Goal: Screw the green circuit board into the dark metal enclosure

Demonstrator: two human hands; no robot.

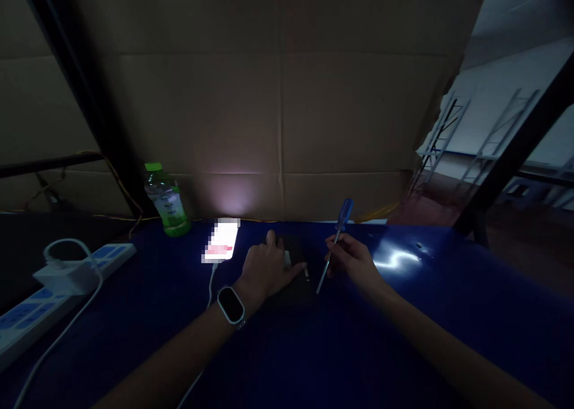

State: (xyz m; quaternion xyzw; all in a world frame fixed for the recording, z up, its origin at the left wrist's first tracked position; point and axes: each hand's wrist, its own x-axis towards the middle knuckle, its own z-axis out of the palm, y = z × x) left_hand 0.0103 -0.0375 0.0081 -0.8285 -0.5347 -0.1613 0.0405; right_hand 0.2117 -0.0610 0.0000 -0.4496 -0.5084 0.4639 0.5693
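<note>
A dark flat pad point(291, 292) lies on the blue tabletop point(251, 367). My left hand point(267, 266), with a white-banded watch at the wrist, rests on the pad, its thumb stretched to the right. Beneath and beside its fingers is a small pale object point(287, 259), partly covered; whether the fingers grip it is unclear. To the right, my right hand point(347, 258) pinches the metal shaft of a screwdriver point(343, 214). The blue handle points up and away, and the tip slants down toward the pad's right edge.
A lit phone point(223, 240) on a white cable point(210, 286) lies left of the pad. Behind it stands a green-capped bottle point(168, 204). A white power strip point(67, 286) runs along the left. Brown cardboard point(287, 110) walls the back; a dark post point(515, 134) rises at right.
</note>
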